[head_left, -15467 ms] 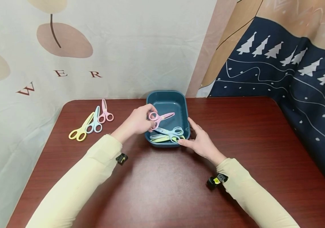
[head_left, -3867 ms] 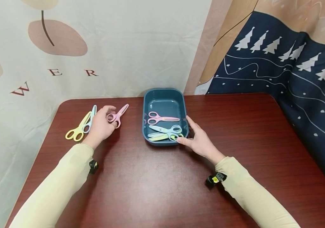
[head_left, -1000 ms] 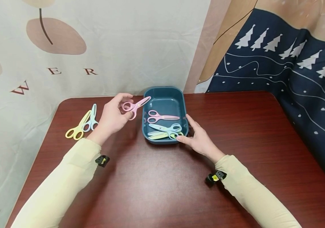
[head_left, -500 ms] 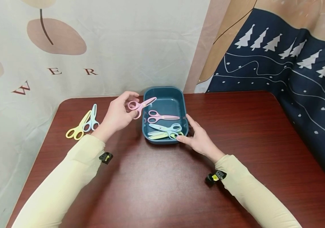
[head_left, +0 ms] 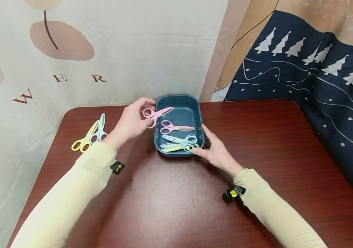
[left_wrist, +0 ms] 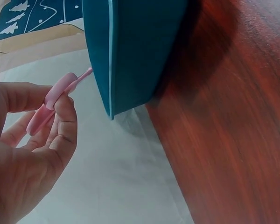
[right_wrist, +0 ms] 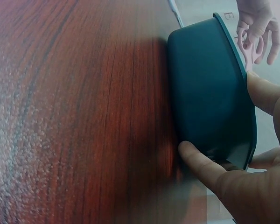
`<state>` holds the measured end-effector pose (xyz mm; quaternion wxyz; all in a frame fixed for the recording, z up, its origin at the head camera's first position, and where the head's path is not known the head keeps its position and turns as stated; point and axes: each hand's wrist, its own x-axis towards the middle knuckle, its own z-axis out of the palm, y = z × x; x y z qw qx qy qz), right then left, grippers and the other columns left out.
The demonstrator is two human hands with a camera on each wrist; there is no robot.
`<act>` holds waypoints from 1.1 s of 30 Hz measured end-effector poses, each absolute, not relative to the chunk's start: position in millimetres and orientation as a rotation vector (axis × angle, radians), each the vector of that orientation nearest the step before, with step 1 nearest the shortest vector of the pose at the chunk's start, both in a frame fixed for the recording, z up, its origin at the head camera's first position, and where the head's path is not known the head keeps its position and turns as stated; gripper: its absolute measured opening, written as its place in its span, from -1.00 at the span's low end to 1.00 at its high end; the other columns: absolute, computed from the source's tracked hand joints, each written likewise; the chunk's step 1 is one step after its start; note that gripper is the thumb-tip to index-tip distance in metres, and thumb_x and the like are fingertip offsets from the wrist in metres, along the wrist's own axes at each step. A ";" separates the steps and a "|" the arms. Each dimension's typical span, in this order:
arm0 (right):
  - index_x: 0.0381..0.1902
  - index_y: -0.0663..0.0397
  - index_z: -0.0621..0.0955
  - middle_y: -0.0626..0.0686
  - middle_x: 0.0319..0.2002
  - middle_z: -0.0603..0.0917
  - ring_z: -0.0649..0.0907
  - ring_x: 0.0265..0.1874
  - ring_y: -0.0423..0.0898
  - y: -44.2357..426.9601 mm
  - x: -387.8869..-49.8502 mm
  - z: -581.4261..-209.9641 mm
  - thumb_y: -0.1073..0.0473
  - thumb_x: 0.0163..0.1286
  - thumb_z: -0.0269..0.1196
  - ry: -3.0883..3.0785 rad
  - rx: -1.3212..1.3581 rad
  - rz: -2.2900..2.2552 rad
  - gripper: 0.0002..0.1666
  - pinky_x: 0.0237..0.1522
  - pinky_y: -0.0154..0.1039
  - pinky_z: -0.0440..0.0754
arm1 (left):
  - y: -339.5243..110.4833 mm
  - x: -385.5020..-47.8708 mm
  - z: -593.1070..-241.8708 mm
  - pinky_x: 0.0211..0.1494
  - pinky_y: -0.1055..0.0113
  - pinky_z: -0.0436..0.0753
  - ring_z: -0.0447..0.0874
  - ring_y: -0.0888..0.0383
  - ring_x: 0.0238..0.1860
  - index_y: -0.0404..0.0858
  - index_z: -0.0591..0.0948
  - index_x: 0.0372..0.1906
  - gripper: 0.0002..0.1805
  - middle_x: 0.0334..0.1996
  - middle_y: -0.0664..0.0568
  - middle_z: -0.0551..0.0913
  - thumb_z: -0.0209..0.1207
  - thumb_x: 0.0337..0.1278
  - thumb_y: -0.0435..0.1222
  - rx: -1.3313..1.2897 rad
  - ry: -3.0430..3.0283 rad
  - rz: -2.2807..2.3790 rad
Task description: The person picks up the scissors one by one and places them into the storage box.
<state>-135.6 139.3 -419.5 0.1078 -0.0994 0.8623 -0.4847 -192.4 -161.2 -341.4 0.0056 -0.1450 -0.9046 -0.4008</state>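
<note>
My left hand point(head_left: 133, 119) pinches a pair of pink scissors point(head_left: 165, 111) by its handle loops, over the left rim of a dark teal box point(head_left: 179, 154). The blades point right, above the inside of the box. In the left wrist view the scissors' handle point(left_wrist: 60, 91) sits between thumb and fingers, beside the box wall point(left_wrist: 135, 56). My right hand point(head_left: 218, 153) holds the box at its near right corner, and in the right wrist view one finger point(right_wrist: 200, 161) lies against the outer wall. Inside lie another pink pair point(head_left: 176, 127), a blue pair point(head_left: 179, 140) and light green scissors point(head_left: 172, 148), partly covered.
Yellow scissors point(head_left: 85, 139) and light blue scissors point(head_left: 100, 128) lie side by side on the left of the reddish-brown table point(head_left: 176, 206). A pale printed cloth point(head_left: 133, 51) hangs behind the table, and a navy tree-patterned cloth point(head_left: 312, 82) at the right.
Earlier, one pink pair went into the box. Since then my left hand has picked another pink pair off the table and carried it right to the box rim. My right hand stays put.
</note>
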 end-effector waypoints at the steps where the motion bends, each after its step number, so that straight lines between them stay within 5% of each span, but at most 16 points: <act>1: 0.68 0.05 0.02 0.31 0.49 0.30 0.52 0.34 0.22 139.3 -135.6 -419.5 0.10 0.34 0.47 2.538 -0.292 -1.427 0.17 0.16 0.05 0.66 | -160.4 -193.2 -341.0 0.10 0.06 0.58 0.58 -0.13 0.06 -0.31 0.50 0.31 -0.45 0.15 -0.20 0.64 0.27 0.22 -0.55 -0.456 -2.838 -1.252; 14: 0.68 0.07 0.03 0.32 0.47 0.32 0.54 0.31 0.21 138.9 -134.9 -419.1 0.12 0.33 0.47 2.551 -0.307 -1.428 0.17 0.13 0.03 0.68 | -146.3 -205.2 -334.9 -0.09 0.13 0.68 0.60 -0.08 -0.06 -0.30 0.49 0.33 -0.45 0.15 -0.19 0.66 0.26 0.23 -0.55 -0.491 -2.860 -1.258; 33: 0.68 0.05 0.04 0.31 0.47 0.33 0.54 0.29 0.20 139.4 -134.8 -419.4 0.09 0.33 0.48 2.567 -0.312 -1.413 0.18 0.16 0.07 0.65 | -126.9 -222.3 -334.4 0.15 0.05 0.69 0.59 -0.11 0.18 -0.23 0.43 0.41 -0.38 0.24 -0.15 0.61 0.29 0.27 -0.49 -0.344 -2.982 -1.289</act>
